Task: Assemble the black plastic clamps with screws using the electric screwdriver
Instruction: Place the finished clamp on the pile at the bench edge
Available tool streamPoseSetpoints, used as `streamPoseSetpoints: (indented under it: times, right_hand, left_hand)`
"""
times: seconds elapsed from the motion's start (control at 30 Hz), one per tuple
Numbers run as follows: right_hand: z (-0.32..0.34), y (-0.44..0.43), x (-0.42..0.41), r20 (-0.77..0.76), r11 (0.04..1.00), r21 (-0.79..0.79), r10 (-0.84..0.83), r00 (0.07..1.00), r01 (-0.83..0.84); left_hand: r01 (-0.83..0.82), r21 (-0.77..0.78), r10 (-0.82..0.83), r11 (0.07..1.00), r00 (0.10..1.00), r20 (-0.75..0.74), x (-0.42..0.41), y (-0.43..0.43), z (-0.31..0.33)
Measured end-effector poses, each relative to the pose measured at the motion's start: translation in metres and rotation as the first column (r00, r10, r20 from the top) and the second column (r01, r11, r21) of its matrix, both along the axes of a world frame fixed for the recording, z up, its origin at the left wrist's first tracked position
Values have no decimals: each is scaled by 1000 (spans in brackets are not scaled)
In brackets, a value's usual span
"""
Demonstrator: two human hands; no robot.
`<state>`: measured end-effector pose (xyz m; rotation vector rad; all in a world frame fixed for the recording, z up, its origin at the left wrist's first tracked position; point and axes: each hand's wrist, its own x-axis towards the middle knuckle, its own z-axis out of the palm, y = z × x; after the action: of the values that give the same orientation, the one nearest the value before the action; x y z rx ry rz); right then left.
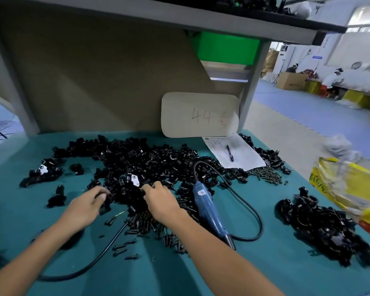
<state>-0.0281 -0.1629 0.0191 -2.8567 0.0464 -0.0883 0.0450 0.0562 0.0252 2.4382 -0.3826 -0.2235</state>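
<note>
A big heap of black plastic clamp parts [150, 161] covers the middle of the teal table [265, 272]. My left hand [88, 206] has its fingers curled round a black clamp piece [107, 201] at the heap's near edge. My right hand [160, 199] reaches into the heap beside it, its fingertips pinching a black part [146, 186] just below a jig with a silver plate [135, 179]. Loose black screws [141, 225] lie under and between my hands. The blue electric screwdriver [209, 212] lies on the table just right of my right wrist, untouched.
A pile of assembled clamps [320, 223] sits at the right. More screws [267, 175], a paper sheet with a pen [230, 153] and a cardboard sign [199, 114] are at the back. A yellow bag [350, 189] hangs off the right edge. Black cables [107, 251] cross the front.
</note>
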Motion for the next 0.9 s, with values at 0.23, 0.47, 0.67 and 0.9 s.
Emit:
streamPoseSetpoints:
  times: [0.23, 0.47, 0.67, 0.9]
  right_hand:
    - [5, -10, -2, 42, 996, 74, -43, 998, 40]
    - [7, -21, -6, -57, 988, 154, -17, 998, 26]
    - [7, -18, 3, -134, 989, 146, 8, 991, 12]
    - [14, -32, 2, -87, 894, 438, -63, 994, 95]
  left_hand:
    - [6, -133, -13, 991, 998, -57, -3, -14, 0]
    - [-35, -140, 12, 990, 987, -163, -12, -15, 9]
    - [-95, -306, 58, 947, 990, -128, -20, -22, 27]
    - [-350, -741, -123, 573, 857, -500, -31, -28, 49]
